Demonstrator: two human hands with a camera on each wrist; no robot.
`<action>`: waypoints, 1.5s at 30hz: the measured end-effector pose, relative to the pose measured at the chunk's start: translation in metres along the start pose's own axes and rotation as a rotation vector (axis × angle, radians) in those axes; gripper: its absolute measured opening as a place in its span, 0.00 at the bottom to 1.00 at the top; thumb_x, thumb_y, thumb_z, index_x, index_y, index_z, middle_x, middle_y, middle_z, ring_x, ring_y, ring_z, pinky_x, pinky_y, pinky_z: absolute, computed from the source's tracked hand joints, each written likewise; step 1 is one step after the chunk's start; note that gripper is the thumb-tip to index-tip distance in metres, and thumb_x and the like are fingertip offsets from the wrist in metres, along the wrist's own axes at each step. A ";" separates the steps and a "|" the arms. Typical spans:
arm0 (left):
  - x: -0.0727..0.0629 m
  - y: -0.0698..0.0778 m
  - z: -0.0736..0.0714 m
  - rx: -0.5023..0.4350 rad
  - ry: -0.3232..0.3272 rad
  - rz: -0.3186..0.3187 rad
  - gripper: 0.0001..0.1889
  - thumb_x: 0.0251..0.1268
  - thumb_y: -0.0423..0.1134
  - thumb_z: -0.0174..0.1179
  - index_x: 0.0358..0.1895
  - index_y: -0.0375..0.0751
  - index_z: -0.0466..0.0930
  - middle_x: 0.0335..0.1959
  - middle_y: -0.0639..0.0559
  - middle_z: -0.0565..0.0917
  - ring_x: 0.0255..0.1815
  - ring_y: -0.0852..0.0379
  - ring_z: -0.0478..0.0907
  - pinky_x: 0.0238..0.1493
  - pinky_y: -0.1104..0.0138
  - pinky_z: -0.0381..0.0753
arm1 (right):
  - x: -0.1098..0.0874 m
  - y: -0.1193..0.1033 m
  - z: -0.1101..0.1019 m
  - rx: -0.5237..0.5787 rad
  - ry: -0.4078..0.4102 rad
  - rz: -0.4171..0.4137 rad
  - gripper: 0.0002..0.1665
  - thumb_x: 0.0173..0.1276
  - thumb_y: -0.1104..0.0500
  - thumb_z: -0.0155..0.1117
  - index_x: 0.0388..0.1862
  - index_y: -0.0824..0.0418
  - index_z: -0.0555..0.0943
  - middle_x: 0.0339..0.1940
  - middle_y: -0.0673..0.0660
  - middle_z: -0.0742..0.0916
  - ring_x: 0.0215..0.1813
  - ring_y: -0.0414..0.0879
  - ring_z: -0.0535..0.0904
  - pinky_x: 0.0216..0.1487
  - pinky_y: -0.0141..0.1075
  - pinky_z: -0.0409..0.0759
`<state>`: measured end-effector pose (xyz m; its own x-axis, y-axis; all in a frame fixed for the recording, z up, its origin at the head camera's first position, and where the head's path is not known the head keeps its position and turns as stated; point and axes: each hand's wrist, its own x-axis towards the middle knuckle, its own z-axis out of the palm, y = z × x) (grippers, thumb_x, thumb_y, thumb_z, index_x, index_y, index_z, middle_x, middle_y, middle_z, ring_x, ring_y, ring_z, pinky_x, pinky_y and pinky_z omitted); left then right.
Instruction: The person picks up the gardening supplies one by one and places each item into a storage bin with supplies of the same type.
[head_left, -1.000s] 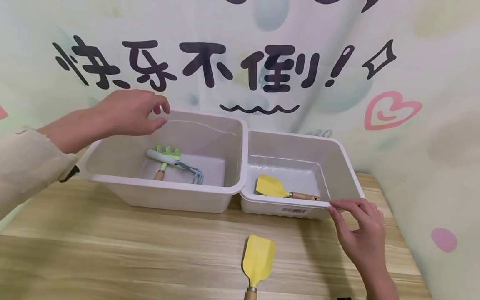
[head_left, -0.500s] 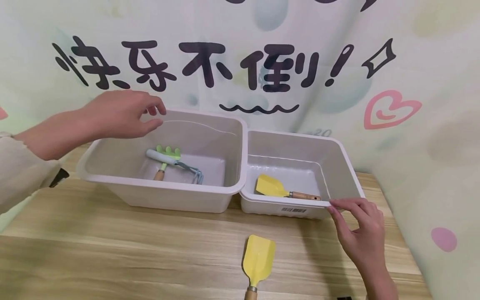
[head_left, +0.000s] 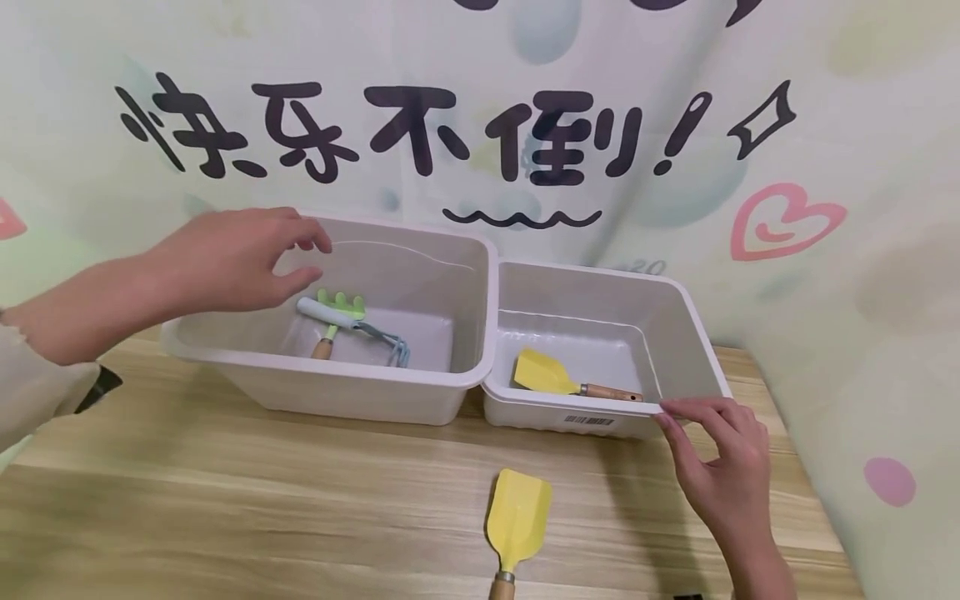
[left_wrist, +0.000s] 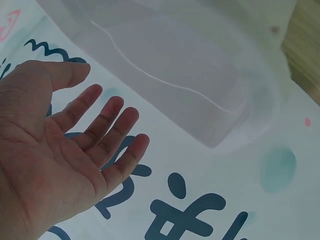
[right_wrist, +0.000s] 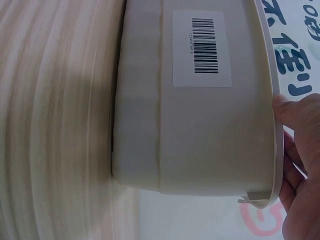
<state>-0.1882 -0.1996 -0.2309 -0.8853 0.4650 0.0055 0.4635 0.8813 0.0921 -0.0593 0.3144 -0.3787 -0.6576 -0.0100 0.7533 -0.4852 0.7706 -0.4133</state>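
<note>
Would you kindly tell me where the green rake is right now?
In the head view, the green rake lies inside the white bin on the left, partly beneath the pale-blue-handled tool.

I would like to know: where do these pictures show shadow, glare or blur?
Head view: a soft shadow lies on the table beside the right hand, and glints show inside the right bin; left wrist view: the left bin looks pale and hazy; right wrist view: the barcode looks sharp.

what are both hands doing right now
Left hand: open, holding nothing.
Right hand: closed, pinching the right-hand bin's rim.
</note>
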 end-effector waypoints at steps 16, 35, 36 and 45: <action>-0.039 0.004 0.010 -0.039 0.078 -0.029 0.17 0.72 0.44 0.67 0.60 0.48 0.86 0.56 0.46 0.89 0.44 0.49 0.87 0.44 0.45 0.85 | -0.001 0.000 0.004 0.011 0.023 0.000 0.08 0.57 0.66 0.80 0.36 0.62 0.92 0.33 0.60 0.88 0.49 0.21 0.72 0.49 0.30 0.59; -0.076 0.009 0.054 -0.125 0.426 0.000 0.17 0.63 0.38 0.73 0.55 0.44 0.88 0.53 0.44 0.89 0.47 0.37 0.88 0.46 0.40 0.84 | 0.003 0.001 -0.001 -0.006 -0.015 -0.015 0.11 0.55 0.70 0.79 0.38 0.61 0.92 0.35 0.60 0.89 0.51 0.22 0.72 0.49 0.30 0.59; -0.078 0.011 0.056 -0.118 0.455 0.011 0.16 0.62 0.37 0.73 0.54 0.44 0.88 0.52 0.45 0.89 0.46 0.38 0.88 0.44 0.41 0.84 | 0.003 0.000 -0.001 -0.010 -0.018 -0.014 0.12 0.54 0.70 0.79 0.38 0.61 0.92 0.35 0.60 0.89 0.51 0.21 0.72 0.49 0.30 0.59; -0.095 0.012 0.074 -0.149 0.658 0.082 0.16 0.61 0.39 0.71 0.52 0.42 0.88 0.45 0.47 0.91 0.45 0.41 0.84 0.47 0.54 0.73 | 0.003 -0.002 -0.002 -0.017 -0.022 -0.036 0.06 0.63 0.63 0.78 0.39 0.62 0.92 0.37 0.61 0.90 0.53 0.22 0.73 0.51 0.31 0.61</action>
<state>-0.0958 -0.2266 -0.3040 -0.7080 0.3407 0.6186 0.5618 0.8025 0.2010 -0.0593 0.3143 -0.3753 -0.6523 -0.0516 0.7562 -0.4989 0.7803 -0.3772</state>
